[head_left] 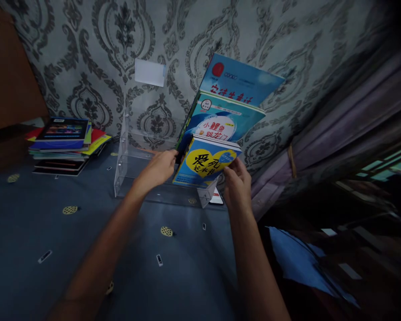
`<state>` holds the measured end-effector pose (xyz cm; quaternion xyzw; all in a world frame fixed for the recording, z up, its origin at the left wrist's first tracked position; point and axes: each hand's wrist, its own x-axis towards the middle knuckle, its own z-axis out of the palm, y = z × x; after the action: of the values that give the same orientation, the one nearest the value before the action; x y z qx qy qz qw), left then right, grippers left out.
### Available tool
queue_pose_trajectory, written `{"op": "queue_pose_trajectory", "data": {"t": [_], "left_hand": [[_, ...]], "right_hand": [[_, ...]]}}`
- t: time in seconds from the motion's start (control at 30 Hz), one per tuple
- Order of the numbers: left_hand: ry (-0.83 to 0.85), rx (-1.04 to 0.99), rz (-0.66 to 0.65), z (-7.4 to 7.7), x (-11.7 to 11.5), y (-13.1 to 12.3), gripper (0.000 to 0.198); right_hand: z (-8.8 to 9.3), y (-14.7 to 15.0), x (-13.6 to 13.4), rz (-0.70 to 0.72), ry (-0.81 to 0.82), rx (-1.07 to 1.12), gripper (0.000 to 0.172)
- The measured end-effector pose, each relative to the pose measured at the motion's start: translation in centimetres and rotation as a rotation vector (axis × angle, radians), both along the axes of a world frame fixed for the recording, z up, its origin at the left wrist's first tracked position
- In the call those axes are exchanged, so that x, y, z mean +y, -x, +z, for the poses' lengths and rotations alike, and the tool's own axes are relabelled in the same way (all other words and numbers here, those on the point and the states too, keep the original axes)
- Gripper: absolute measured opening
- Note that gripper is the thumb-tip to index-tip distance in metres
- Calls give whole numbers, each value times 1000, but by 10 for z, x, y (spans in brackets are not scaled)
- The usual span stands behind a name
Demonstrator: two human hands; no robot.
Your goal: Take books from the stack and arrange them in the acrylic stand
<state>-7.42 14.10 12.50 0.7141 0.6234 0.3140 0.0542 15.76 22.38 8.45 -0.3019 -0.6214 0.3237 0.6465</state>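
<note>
A blue book with a yellow heart (194, 166) stands tilted back at the front of a clear acrylic rack (160, 192). My right hand (239, 183) grips its right edge, thumb near the cover. At the books' left edge is my left hand (158, 168), its fingers curled together; what its fingertips press on is hidden. Behind the front book rise a teal book (243, 117) and a taller blue book (247, 76), stepped upward and leaning toward the wall. Dark red and black lettering shows on the covers.
A stack of mixed books (65, 140) lies at the left on the dark tablecloth (127, 249). A phone (216, 196) shows behind the rack's right end. A white card (149, 72) is at the patterned wall. A tied curtain (294, 147) hangs at the right, above blue cloth (297, 258).
</note>
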Motion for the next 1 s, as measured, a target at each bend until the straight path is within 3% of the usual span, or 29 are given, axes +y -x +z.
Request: {"op": "queue_pose_trajectory", "data": {"t": [0.1, 0.2, 0.33, 0.53, 0.7, 1.0], "left_hand": [[178, 117, 53, 4, -7, -11, 28], [237, 151, 94, 6, -12, -19, 28], [62, 21, 103, 1, -9, -25, 37], [-277, -238, -22, -21, 11, -30, 54], [-332, -291, -79, -33, 21, -30, 56], [-326, -278, -127, -28, 21, -26, 59]], "right_hand": [[-1, 4, -2, -1, 6, 39, 50], [-1, 6, -3, 4, 22, 81, 47], [3, 7, -6, 39, -4, 82, 47], [6, 9, -11, 90, -19, 64, 58], [5, 8, -10, 85, -2, 62, 64], [0, 10, -7, 65, -66, 6, 65]]}}
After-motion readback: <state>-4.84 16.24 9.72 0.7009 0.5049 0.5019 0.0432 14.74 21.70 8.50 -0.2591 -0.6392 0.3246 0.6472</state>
